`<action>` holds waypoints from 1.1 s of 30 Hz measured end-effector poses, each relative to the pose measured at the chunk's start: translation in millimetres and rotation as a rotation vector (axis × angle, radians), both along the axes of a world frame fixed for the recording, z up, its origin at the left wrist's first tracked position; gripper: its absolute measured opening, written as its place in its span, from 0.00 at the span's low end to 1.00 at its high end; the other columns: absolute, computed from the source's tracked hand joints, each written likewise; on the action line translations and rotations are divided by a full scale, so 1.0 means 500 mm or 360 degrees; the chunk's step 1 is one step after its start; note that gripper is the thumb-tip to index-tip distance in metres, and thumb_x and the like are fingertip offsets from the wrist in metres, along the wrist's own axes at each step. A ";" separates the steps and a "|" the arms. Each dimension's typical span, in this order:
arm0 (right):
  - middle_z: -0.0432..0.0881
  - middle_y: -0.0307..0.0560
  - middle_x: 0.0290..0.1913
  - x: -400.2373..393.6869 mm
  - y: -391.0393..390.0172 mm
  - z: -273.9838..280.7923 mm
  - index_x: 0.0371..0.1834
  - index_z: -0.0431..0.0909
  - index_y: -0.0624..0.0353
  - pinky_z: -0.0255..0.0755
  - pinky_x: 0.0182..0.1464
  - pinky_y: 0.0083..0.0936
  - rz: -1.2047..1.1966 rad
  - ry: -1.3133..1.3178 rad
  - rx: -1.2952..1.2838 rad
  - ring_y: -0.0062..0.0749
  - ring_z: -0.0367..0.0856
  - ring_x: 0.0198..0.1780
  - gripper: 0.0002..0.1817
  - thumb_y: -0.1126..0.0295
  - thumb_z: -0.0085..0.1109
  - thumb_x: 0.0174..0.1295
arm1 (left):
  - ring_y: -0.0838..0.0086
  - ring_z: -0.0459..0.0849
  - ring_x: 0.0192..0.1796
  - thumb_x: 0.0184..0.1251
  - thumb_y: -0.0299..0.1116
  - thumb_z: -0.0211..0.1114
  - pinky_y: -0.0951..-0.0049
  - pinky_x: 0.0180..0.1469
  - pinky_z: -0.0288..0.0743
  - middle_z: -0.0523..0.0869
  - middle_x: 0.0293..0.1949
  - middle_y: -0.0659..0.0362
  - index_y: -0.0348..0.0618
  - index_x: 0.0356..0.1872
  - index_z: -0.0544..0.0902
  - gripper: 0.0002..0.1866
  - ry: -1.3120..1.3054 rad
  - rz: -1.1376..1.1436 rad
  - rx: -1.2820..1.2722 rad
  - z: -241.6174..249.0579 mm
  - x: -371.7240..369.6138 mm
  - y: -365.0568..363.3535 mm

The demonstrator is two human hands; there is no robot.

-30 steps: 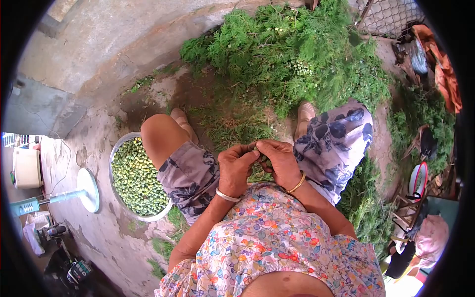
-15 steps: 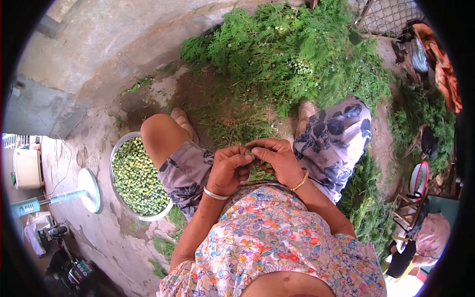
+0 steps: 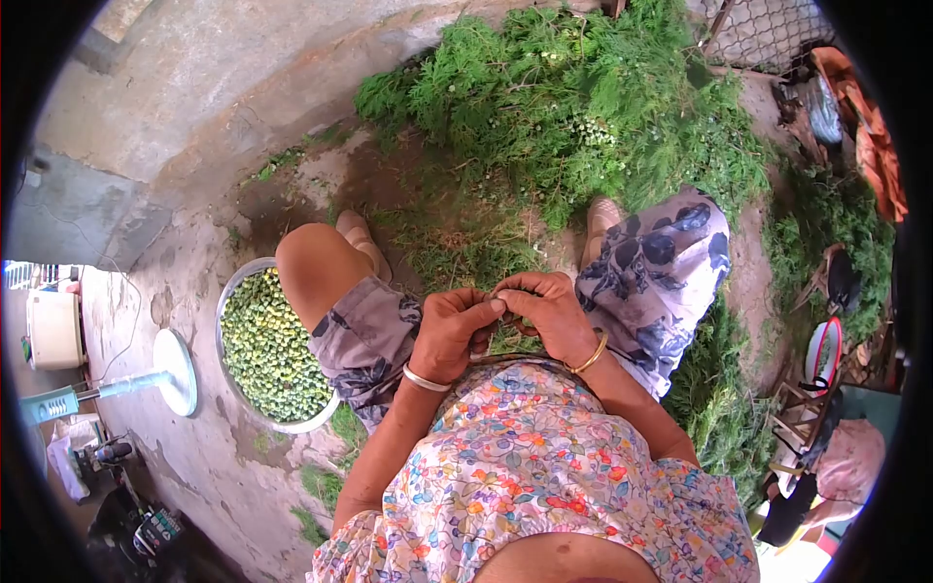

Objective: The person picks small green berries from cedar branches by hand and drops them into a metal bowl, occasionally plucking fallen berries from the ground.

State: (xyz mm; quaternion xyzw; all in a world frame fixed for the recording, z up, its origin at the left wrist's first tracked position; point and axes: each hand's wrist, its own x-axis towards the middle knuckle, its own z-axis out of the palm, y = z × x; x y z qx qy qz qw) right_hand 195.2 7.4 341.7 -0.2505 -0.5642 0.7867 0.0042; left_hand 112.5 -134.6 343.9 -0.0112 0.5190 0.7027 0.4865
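My left hand point(image 3: 454, 333) and my right hand point(image 3: 550, 313) meet fingertip to fingertip above my lap. The fingers of both are pinched together, and whatever lies between them is too small and hidden to name. To the left of my knee stands a round metal basin point(image 3: 228, 374) holding many small green and yellowish cones point(image 3: 277, 350). Beyond my feet lies a big heap of green feathery branches point(image 3: 544, 107), with pale green cones among the leaves.
A light blue fan point(image 3: 175, 372) lies at the left, near a white box point(image 3: 54, 330). More cut greenery point(image 3: 724, 408) is right of my leg. A wall point(image 3: 214, 87) rises at the back left; orange cloth point(image 3: 860, 136) and a stool point(image 3: 792, 423) are at the right.
Both hands stay in nearly the same place. The fingertips have closed in slightly, and the bit of green seen between them before is now hidden.
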 end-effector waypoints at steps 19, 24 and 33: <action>0.78 0.40 0.24 -0.005 0.013 0.013 0.37 0.79 0.68 0.58 0.17 0.14 -0.0227 0.0005 -0.0731 0.19 0.72 0.22 0.19 0.58 0.54 0.67 | 0.78 0.77 0.25 0.57 0.25 0.64 0.76 0.24 0.72 0.82 0.28 0.55 0.30 0.34 0.79 0.08 0.0043 0.0238 0.0387 0.020 0.006 -0.002; 0.75 0.40 0.22 -0.004 0.007 -0.002 0.35 0.79 0.68 0.60 0.17 0.15 -0.0255 -0.0019 -0.0691 0.20 0.71 0.22 0.20 0.57 0.53 0.67 | 0.78 0.82 0.29 0.57 0.24 0.66 0.80 0.31 0.74 0.84 0.31 0.57 0.29 0.39 0.83 0.10 0.1100 0.0204 -0.0082 0.002 0.037 0.030; 0.73 0.37 0.22 0.002 0.000 -0.016 0.34 0.80 0.64 0.60 0.17 0.15 -0.0111 -0.0057 -0.0183 0.17 0.71 0.23 0.19 0.56 0.52 0.68 | 0.53 0.84 0.32 0.52 0.23 0.63 0.64 0.34 0.76 0.83 0.31 0.43 0.36 0.44 0.81 0.15 0.2046 -0.0290 -0.0402 0.011 0.014 0.024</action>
